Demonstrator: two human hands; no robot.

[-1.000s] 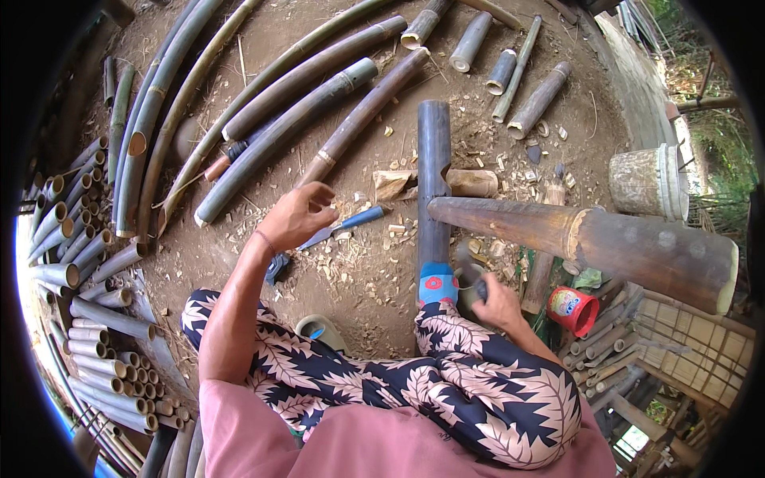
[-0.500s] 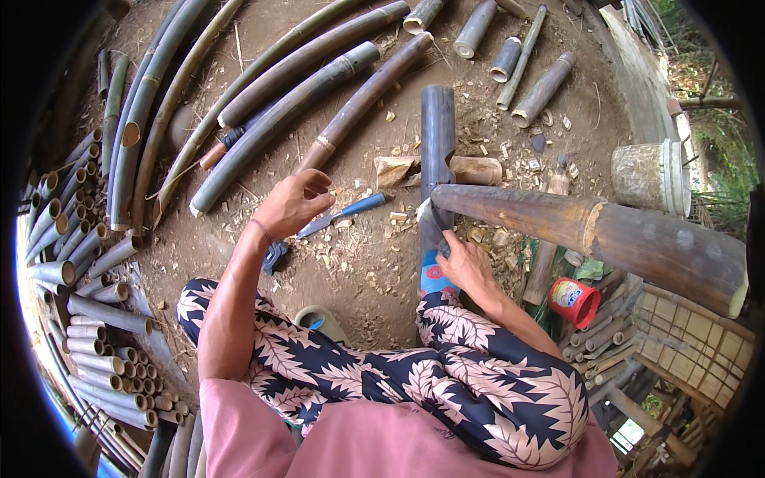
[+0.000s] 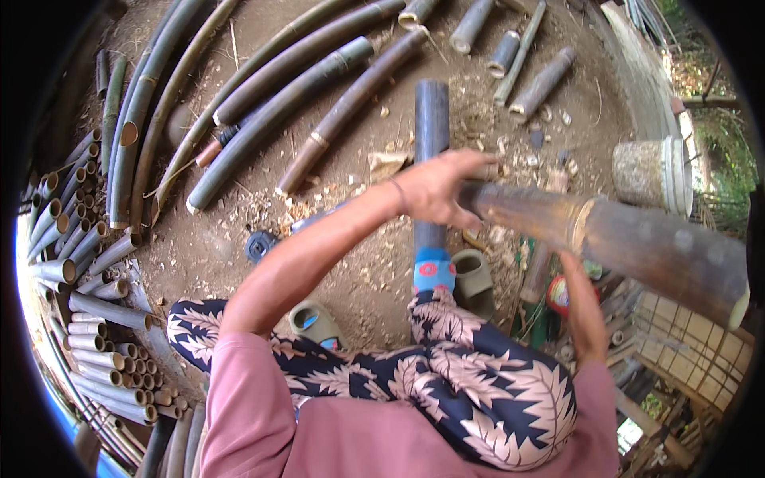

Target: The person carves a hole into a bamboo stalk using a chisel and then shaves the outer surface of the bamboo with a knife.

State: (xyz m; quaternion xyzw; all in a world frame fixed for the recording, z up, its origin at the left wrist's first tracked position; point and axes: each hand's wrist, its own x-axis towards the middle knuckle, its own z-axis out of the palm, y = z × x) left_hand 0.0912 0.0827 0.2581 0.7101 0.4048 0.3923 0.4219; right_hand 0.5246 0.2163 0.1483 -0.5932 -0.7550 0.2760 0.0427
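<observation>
A thick brown bamboo pole (image 3: 665, 247) slants in from the right. My left hand (image 3: 438, 187) reaches across to its narrow end, fingers and thumb spread apart. Under the pole's middle is my right hand (image 3: 570, 264); its fingers are hidden behind the bamboo. A dark bamboo tube (image 3: 431, 119) lies pointing away from me, partly covered by my left hand, beside a short wood block (image 3: 387, 165). My foot in a blue patterned sock (image 3: 434, 271) is at the tube's near end. A blue-handled blade (image 3: 312, 219) lies on the ground, mostly behind my left forearm.
Long bamboo poles (image 3: 279, 119) lie at the far left, with stacked cut tubes (image 3: 103, 358) at the left. Shorter pieces (image 3: 542, 86) lie far right near a whitish bucket (image 3: 649, 175). Olive clogs (image 3: 474, 283) and a round dark object (image 3: 260, 245) sit on the chip-strewn dirt.
My left hand has swung right from above the blade to the pole's narrow end. My right hand has left that end and moved right, under the pole. More of one clog now shows.
</observation>
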